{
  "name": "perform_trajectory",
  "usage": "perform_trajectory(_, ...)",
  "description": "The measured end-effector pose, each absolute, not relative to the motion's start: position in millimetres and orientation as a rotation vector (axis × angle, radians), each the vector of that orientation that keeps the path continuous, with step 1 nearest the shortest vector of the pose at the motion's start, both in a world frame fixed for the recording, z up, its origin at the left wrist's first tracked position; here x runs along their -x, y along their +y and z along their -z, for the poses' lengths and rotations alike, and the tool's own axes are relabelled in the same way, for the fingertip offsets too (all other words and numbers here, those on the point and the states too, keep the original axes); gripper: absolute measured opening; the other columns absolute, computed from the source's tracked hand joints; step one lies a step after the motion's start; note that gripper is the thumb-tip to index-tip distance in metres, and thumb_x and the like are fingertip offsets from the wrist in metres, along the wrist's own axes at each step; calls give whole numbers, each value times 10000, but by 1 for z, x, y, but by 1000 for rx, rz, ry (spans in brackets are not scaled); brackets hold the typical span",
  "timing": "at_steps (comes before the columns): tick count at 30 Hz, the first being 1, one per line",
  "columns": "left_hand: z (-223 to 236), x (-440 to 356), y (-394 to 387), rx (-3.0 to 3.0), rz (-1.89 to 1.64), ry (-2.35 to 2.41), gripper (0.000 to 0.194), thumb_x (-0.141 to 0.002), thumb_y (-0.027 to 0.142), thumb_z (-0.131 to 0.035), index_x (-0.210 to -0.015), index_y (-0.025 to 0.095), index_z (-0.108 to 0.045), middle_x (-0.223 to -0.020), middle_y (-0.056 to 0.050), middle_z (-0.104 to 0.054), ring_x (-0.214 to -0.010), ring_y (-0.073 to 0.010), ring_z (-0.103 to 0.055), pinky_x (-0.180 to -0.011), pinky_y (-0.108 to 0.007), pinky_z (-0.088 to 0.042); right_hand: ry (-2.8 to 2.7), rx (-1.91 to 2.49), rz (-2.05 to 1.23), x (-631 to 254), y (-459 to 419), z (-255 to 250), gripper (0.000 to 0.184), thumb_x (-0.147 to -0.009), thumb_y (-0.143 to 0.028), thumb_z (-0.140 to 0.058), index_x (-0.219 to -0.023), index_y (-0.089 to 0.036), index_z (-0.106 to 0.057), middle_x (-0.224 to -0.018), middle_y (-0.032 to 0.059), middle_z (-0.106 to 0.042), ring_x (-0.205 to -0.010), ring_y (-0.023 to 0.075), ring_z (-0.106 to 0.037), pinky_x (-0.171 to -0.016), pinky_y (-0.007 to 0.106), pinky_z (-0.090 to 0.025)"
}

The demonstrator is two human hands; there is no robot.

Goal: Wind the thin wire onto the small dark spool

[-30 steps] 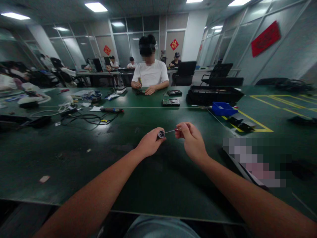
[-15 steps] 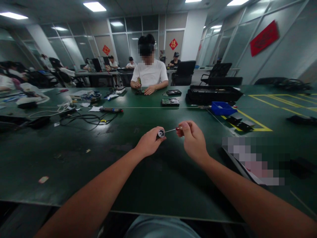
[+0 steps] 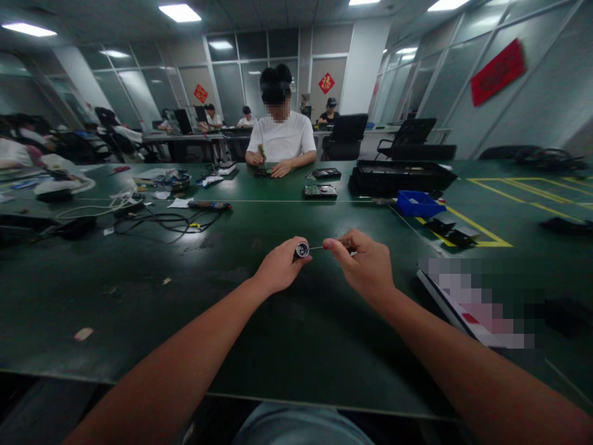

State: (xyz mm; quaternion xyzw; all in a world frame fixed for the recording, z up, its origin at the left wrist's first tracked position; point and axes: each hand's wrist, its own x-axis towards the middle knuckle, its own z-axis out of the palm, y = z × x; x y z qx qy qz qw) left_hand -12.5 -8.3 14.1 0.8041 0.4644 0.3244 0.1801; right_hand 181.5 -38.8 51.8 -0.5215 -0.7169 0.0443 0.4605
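My left hand [image 3: 280, 267] is closed around a small dark cylindrical part [image 3: 302, 250] whose round, silvery end faces me. Most of that part is hidden by the fingers. Across from it, my right hand [image 3: 365, 262] grips a screwdriver [image 3: 344, 243] by its amber-looking handle. The thin metal shaft points left and its tip meets the round end of the part; whether it sits in a screw I cannot tell. Both hands are held above the green table [image 3: 278, 334].
Across the table a co-worker [image 3: 280, 139] holds a tool over a dark piece. Hard drives [image 3: 319, 191] lie between us. To the right are a black case [image 3: 402, 177], a blue bin [image 3: 419, 203] and black brackets [image 3: 456, 233]; to the left, cables [image 3: 162, 222] and a dark-handled tool [image 3: 210, 205].
My right hand has shifted its grip on the screwdriver, the thumb now reaching forward over the handle's front end. The left hand and its part stay nearly still.
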Motion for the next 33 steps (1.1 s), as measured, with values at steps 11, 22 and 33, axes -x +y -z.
perform_trajectory(11,-12,14,-6,-2243,-907,1313,191,-892,319,-583,-1066,243,-558,-988,-20,-644,-873,-191,-595,-752,-306,-437,-1946,1104,-298,-182,-45,-53,198,-971,-317,-455,-1005,-206,-616,-793,24,-659,-685,165,-609,-632,306,-421)
perform_trajectory(22,-17,14,-6,-2335,-906,1304,167,-886,294,-601,-1041,238,-570,-1056,-28,-643,-958,-200,-603,-833,-321,-455,-1191,963,-1015,-181,-16,-37,310,-934,-487,-494,-855,-205,-595,-729,20,-581,-647,162,-589,-634,335,-537)
perform_trajectory(33,-15,14,-5,-2311,-895,1358,187,-891,304,-601,-1066,243,-577,-1042,-27,-651,-944,-200,-608,-827,-326,-470,-1500,1057,-522,-178,-34,-44,268,-979,-437,-458,-947,-206,-590,-823,35,-660,-739,172,-637,-710,334,-504)
